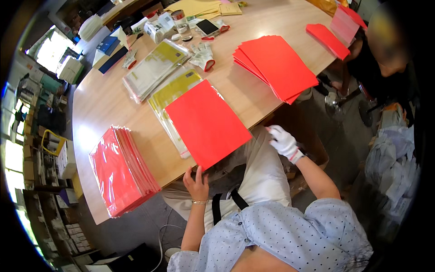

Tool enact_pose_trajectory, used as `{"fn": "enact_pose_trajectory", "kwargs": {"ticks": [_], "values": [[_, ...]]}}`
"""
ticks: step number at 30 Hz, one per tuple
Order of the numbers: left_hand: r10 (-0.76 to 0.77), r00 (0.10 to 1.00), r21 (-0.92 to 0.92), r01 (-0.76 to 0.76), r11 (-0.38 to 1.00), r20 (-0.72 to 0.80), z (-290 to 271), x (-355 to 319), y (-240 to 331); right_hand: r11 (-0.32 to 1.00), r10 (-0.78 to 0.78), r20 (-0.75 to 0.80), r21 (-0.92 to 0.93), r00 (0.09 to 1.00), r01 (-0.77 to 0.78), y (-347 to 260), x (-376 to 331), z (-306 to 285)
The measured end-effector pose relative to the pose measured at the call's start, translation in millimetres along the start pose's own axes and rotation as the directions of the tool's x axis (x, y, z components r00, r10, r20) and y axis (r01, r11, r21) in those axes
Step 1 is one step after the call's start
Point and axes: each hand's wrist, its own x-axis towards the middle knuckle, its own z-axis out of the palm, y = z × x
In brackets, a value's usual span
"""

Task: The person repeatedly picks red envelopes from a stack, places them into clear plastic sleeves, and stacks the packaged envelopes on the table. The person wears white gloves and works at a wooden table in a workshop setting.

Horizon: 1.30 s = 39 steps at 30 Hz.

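A flat red sheet (208, 124) lies in front of me, its near edge past the table edge. Clear film shows along its far right side. My left hand (196, 183), bare with a bracelet at the wrist, has its fingers apart at the sheet's near left corner; the fingertips look to touch the edge. My right hand (284, 142), in a white glove, hovers over my lap to the right of the sheet, apart from it, fingers loosely spread. Beneath the sheet are clear plastic sleeves with a yellow-green print (174, 90).
A stack of red packs in clear film (120, 170) stands at the left. Fanned red sheets (278, 65) lie at the right. Another sleeve pile (156, 68), a spare glove (202, 56), a phone (207, 27) and tape rolls (179, 18) sit farther back. A person (385, 50) sits at far right.
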Motion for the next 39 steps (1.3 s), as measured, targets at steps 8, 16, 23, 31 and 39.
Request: {"fn": "enact_pose_trajectory", "kwargs": {"ticks": [8,16,23,31,39], "values": [[0.123,0.983,-0.267,-0.083,0.96,0.137,-12,32,-14,0.961,-0.204,0.314,0.243,0.927,0.129,-22,57,-2],[-0.612,0.604,-0.563,0.773,0.293,0.511,14,13,-12,0.956,0.285,0.044,-0.079,0.957,-0.281,-41,54,36],[-0.439,0.555,-0.644,0.762,-0.073,0.706,-12,29,4,0.585,0.437,0.252,0.65,0.863,-0.486,-51,30,46],[-0.493,0.846,-0.662,0.489,0.567,0.202,-175,40,-48,0.535,-0.045,0.264,0.821,0.964,-0.2,-166,48,117],[-0.723,0.69,-0.355,0.68,0.642,0.014,-281,-21,-226,0.809,-0.412,0.53,0.587,0.741,0.03,-352,108,170]]}}
